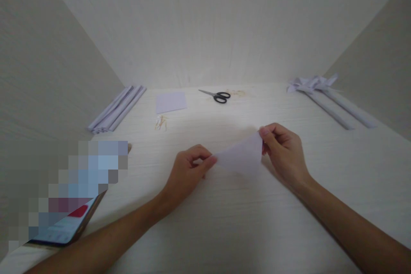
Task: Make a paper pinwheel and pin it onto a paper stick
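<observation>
I hold a pale paper sheet (240, 158) between my two hands, just above the light wood-grain surface (224, 222) in the middle of the view. My left hand (189, 171) pinches the sheet's near left tip, its fingers (210, 162) closed tight on the paper. My right hand (284, 154) grips the far right corner, its fingers (265, 130) likewise closed on the edge, so the sheet stretches slanted between them. Farther back on the surface, black-handled scissors (216, 95) lie flat, blades pointing left, well apart from my hands. To their left rests a small paper square (171, 102), and just in front of it a little scatter of thin wooden sticks (161, 123). A bundle of rolled paper tubes (117, 109) lies along the left wall. Two more rolled tubes (334, 102) lie at the right, with a folded paper bow (311, 82) at their far ends. A phone (64, 227) lies on the surface at the lower left, beside my left forearm, its screen lit and partly blurred. Pale panels close in the surface on three sides.
</observation>
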The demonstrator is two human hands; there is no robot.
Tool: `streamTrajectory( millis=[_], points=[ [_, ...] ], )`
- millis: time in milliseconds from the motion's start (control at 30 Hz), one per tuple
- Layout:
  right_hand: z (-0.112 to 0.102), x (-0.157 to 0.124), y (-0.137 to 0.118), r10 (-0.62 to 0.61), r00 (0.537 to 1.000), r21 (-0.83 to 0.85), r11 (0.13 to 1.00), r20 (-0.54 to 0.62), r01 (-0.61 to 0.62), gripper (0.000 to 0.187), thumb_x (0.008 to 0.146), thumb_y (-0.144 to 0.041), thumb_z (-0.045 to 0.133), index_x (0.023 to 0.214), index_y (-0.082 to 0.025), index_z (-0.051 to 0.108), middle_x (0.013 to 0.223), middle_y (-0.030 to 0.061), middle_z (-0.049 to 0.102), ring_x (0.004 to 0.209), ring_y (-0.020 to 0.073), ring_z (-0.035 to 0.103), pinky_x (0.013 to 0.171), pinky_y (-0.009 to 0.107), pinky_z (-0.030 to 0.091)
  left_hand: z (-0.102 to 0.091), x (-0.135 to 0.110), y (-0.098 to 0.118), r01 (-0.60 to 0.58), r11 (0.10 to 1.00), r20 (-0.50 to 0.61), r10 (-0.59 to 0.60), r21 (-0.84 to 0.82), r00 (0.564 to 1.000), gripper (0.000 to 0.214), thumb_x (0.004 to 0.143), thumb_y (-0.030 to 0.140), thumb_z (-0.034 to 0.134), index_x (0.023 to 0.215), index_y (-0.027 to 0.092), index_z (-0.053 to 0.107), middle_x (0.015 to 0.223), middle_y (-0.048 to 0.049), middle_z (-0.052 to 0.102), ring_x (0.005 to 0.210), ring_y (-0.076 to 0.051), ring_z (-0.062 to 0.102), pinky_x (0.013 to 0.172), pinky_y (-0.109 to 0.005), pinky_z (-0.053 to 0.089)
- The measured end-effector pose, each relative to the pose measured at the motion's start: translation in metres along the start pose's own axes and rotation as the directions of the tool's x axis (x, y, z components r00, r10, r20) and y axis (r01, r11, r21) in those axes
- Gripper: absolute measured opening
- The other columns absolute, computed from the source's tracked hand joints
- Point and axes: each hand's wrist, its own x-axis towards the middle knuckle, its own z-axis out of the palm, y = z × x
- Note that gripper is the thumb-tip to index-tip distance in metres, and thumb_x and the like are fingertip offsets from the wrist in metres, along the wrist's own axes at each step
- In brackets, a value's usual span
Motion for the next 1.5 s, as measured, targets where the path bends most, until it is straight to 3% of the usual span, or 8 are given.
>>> streamTrajectory(
  millis=[200,433,567,833,1033,1333,1500],
  points=[
    [0.006,0.001,0.003,0.21,0.974,0.247,0.943,0.083,-0.224,0.013,0.063,-0.025,0.069,0.058,-0.016,0.06,0.044,-0.0051,0.053,0.041,0.0032,0.044,0.039,0.015,0.031,-0.006,0.006,-0.008,0.012,0.963,-0.188,-0.065,-0.268,0.98,0.009,0.065,0.025,0.063,0.064,0.016,0.061,0.058,0.0043,0.052,0.054,-0.005,0.044,0.053,-0.016,0.036],
    [0.015,-0.005,0.007,0.364,0.925,0.479,0.796,0.111,-0.371,0.016,0.054,-0.025,0.075,0.066,-0.016,0.07,0.064,0.0008,0.065,0.057,0.0056,0.053,0.055,0.016,0.043,-0.003,0.009,-0.007,0.015,0.816,-0.15,-0.123,-0.578,0.981,0.009,0.066,0.021,0.063,0.062,0.014,0.066,0.072,0.0004,0.059,0.067,-0.008,0.05,0.065,-0.017,0.04],
    [0.02,-0.01,0.004,0.381,0.908,0.517,0.75,0.173,-0.413,0.014,0.059,-0.028,0.071,0.066,-0.016,0.07,0.062,0.0001,0.062,0.057,0.0056,0.051,0.055,0.016,0.041,-0.001,0.009,-0.003,0.015,0.746,-0.084,-0.095,-0.666,0.992,0.017,0.072,0.024,0.056,0.071,0.012,0.068,0.086,-0.006,0.064,0.08,-0.012,0.055,0.076,-0.023,0.043],
    [0.029,-0.014,0.002,0.359,0.928,0.559,0.751,0.101,-0.351,0.01,0.068,-0.026,0.063,0.065,-0.018,0.069,0.067,0.0007,0.061,0.063,0.0085,0.049,0.058,0.021,0.039,0.006,0.006,-0.003,0.016,0.7,-0.088,-0.112,-0.714,0.99,0.016,0.073,0.022,0.056,0.072,0.012,0.068,0.086,-0.0077,0.068,0.081,-0.013,0.059,0.079,-0.025,0.045],
    [0.034,-0.019,0.001,0.363,0.929,0.547,0.764,0.071,-0.341,0.019,0.071,-0.034,0.059,0.066,-0.019,0.069,0.066,0.0022,0.06,0.063,0.0117,0.049,0.057,0.025,0.037,0.01,0.007,-0.003,0.0,0.717,-0.134,-0.13,-0.698,0.982,0.017,0.074,0.025,0.056,0.077,0.013,0.068,0.083,-0.0075,0.068,0.08,-0.013,0.06,0.079,-0.025,0.044],
    [0.036,-0.022,-0.002,0.348,0.922,0.51,0.769,0.172,-0.385,0.02,0.067,-0.037,0.063,0.071,-0.019,0.069,0.07,0.0024,0.06,0.067,0.0143,0.052,0.062,0.027,0.039,0.011,0.005,-0.002,0.002,0.729,-0.134,-0.129,-0.684,0.982,0.017,0.071,0.025,0.058,0.064,0.014,0.068,0.089,-0.0056,0.067,0.077,-0.011,0.058,0.075,-0.023,0.044],
    [0.037,-0.024,-0.002,0.327,0.927,0.514,0.772,0.184,-0.375,0.025,0.068,-0.041,0.062,0.071,-0.017,0.069,0.079,0.0049,0.062,0.077,0.0164,0.054,0.071,0.029,0.041,0.01,0.004,-0.002,0.085,0.728,-0.044,-0.156,-0.68,0.987,0.027,0.074,0.034,0.054,0.088,0.015,0.067,0.083,-0.0058,0.067,0.074,-0.012,0.058,0.075,-0.025,0.043]
  ],
)
